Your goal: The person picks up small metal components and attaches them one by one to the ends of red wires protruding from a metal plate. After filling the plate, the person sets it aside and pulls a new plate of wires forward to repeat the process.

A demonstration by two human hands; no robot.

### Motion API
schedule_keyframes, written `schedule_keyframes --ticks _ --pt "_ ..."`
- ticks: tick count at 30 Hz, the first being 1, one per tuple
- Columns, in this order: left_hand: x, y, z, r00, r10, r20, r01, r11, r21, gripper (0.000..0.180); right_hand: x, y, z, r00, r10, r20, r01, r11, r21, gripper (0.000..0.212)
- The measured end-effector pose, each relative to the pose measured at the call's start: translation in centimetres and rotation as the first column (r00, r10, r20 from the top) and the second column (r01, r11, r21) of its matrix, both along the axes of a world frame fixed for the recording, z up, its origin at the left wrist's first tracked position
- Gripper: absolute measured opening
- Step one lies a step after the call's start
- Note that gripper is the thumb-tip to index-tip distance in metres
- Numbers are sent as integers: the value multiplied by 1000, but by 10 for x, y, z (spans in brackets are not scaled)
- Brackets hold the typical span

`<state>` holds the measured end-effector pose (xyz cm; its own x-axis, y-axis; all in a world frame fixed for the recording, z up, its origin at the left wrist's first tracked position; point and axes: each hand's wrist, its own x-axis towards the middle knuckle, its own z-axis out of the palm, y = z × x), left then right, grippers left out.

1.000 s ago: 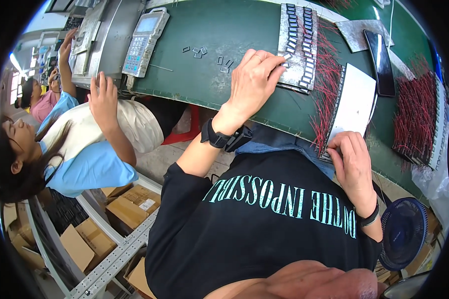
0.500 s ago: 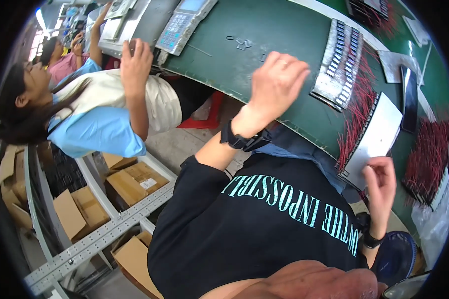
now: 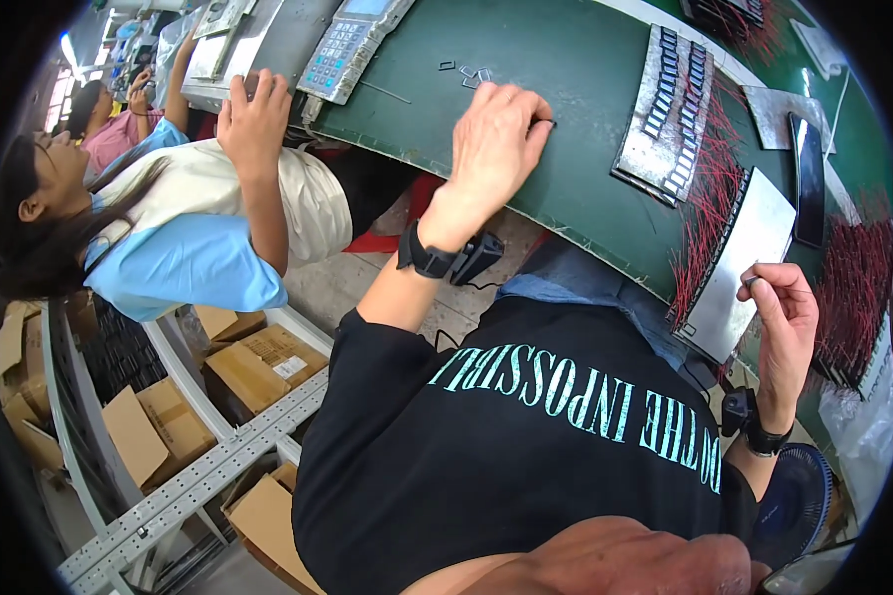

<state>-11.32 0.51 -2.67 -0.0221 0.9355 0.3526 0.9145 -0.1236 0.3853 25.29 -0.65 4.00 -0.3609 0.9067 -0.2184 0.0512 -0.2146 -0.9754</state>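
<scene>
My left hand is closed over the green table, fingers curled and thumb drawn in. A tiny dark bit shows at its thumb tip, too small to name. Just beyond it lie several small black rectangular frames. My right hand pinches a small dark piece between thumb and fingertips. It hovers beside a silver plate edged with a row of black parts and thin red wires. Farther off, a metal plate carries two rows of small dark-framed rectangular pieces.
A keypad device stands on the table at the left, near a co-worker's raised hand. To the right are a black phone, another red-wired bundle and a plastic bag. Cardboard boxes fill racks at lower left.
My left hand has moved left, toward the small loose frames, and its fingers have curled down. My right hand has shifted slightly right and up, and the dark piece now shows in its pinch.
</scene>
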Motion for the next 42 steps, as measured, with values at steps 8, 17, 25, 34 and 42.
schedule_keyframes --ticks 8,17,25,34,42 --pt "6 -30 -13 998 -36 58 21 973 230 14 -13 8 -2 997 -67 47 67 998 15 14" --pt "14 -3 -17 972 -214 -94 228 958 172 13 -36 18 -1 998 -2 65 -3 998 70 9" --pt "52 21 -11 969 -223 -102 242 938 247 14 -61 40 -14 999 38 -28 -38 999 22 12" --pt "30 1 -9 974 -210 -80 220 966 134 13 -43 30 -13 1000 0 -14 0 1000 3 12" --pt "44 9 -3 940 -308 -145 332 924 191 18 -56 27 -12 1000 -4 -12 3 1000 -18 11"
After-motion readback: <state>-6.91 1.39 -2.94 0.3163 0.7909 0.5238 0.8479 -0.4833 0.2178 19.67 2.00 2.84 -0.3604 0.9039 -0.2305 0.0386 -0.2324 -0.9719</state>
